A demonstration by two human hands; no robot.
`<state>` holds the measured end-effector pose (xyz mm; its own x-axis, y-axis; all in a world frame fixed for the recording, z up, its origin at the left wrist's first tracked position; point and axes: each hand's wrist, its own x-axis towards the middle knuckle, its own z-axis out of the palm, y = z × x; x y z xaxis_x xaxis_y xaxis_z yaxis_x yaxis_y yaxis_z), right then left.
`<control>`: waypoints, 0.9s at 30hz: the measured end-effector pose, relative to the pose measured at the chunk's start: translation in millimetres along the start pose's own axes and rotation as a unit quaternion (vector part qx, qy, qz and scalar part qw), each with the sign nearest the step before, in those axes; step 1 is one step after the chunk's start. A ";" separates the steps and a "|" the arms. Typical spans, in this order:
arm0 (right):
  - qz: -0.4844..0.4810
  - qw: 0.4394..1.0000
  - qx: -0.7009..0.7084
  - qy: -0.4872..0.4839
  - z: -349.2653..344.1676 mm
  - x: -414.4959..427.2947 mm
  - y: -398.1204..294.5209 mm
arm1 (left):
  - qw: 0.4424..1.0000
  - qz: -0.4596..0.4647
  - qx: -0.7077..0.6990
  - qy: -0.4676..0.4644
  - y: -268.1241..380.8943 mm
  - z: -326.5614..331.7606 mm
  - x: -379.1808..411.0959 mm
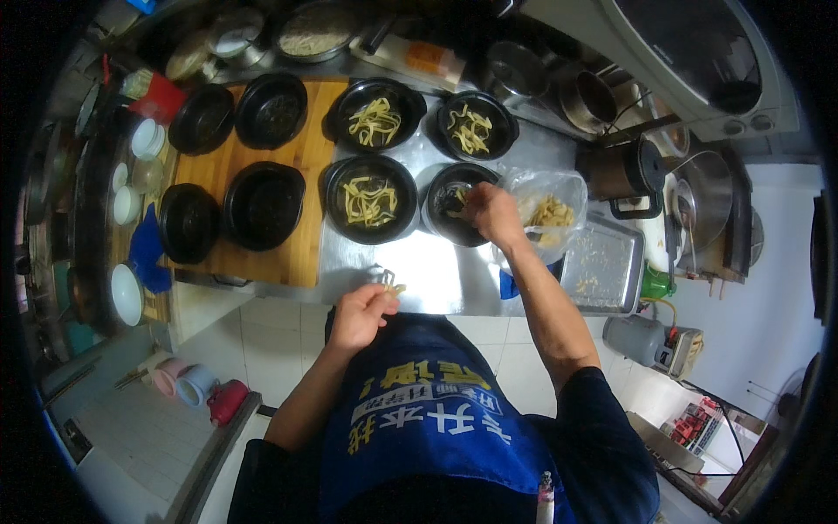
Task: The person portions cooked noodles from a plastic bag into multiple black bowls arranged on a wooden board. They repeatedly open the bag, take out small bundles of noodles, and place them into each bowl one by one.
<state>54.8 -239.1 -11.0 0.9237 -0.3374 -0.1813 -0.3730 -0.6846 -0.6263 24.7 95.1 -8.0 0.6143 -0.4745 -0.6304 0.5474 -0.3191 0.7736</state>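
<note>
My left hand [363, 316] holds a few pale yellow strips [395, 288] between thumb and fingers, at the front edge of the steel counter [366, 268]. My right hand [491, 213] reaches into a black bowl [435, 213] with pale strips at its fingertips; whether they are gripped is hard to see. Beside it stands a clear plastic bag [573, 190] with more strips [550, 216]. Strips also lie in the black bowl to the left [334, 203], the one behind it [340, 124] and the one at the back right [501, 131].
Several black bowls without strips [265, 206] stand on a wooden board [308, 223] at the left. A metal tray [602, 268] with scraps lies right of the bag. Near it are a dark jug [619, 170] and a large pot [710, 196]. White bowls [126, 295] line the far left.
</note>
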 end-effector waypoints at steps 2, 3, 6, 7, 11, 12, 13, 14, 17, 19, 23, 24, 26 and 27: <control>0.094 0.977 0.188 -0.045 -6.7 1.1 3.3 | 1.000 0.000 0.006 -0.002 2.7 -0.7 -1.0; 0.138 0.948 0.279 -0.068 -10.7 2.3 -1.8 | 1.000 -0.003 0.005 -0.003 4.0 -0.8 -1.1; 0.133 0.926 0.350 -0.041 -20.5 -4.9 -7.5 | 1.000 0.002 0.024 -0.005 7.4 0.3 -1.5; 0.125 0.923 0.362 -0.034 -20.4 -7.8 -2.5 | 0.999 0.014 0.044 -0.005 8.8 1.6 -0.8; 0.140 0.895 0.424 -0.014 -27.6 -15.5 -11.8 | 0.991 0.043 0.126 -0.015 28.9 7.6 5.1; 0.158 0.885 0.438 -0.030 -29.5 -17.1 -14.0 | 0.991 0.054 0.124 -0.012 34.0 8.9 8.4; 0.160 0.880 0.446 -0.029 -30.5 -19.3 -15.9 | 0.990 0.066 0.121 -0.010 39.1 11.2 12.4; 0.163 0.876 0.454 -0.027 -31.4 -21.9 -17.5 | 0.990 0.078 0.119 -0.009 44.6 14.4 17.3; 0.131 0.888 0.440 -0.014 -25.1 -35.9 -17.0 | 0.996 0.090 0.017 0.000 60.8 23.1 28.7; 0.107 0.916 0.386 -0.019 -26.9 -45.4 -17.6 | 0.996 0.076 -0.053 -0.012 77.9 25.4 31.6; 0.104 0.943 0.314 -0.019 -35.7 -82.2 -26.1 | 0.989 0.045 -0.128 -0.061 98.9 28.9 32.4; 0.107 0.942 0.318 -0.006 -39.4 -89.8 -25.5 | 0.987 0.047 -0.136 -0.073 100.0 30.2 35.6; 0.123 0.936 0.328 0.022 -45.0 -103.1 -24.0 | 0.986 0.047 -0.137 -0.083 105.4 33.6 39.3; 0.136 0.929 0.344 0.013 -48.8 -108.3 -24.3 | 0.987 0.045 -0.131 -0.084 111.6 38.5 41.3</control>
<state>-40.4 -217.4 60.8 0.7981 -0.4592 -0.3902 -0.4395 -0.0004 -0.8983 89.2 8.3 54.8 0.5756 -0.6278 -0.5239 0.6368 -0.0577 0.7688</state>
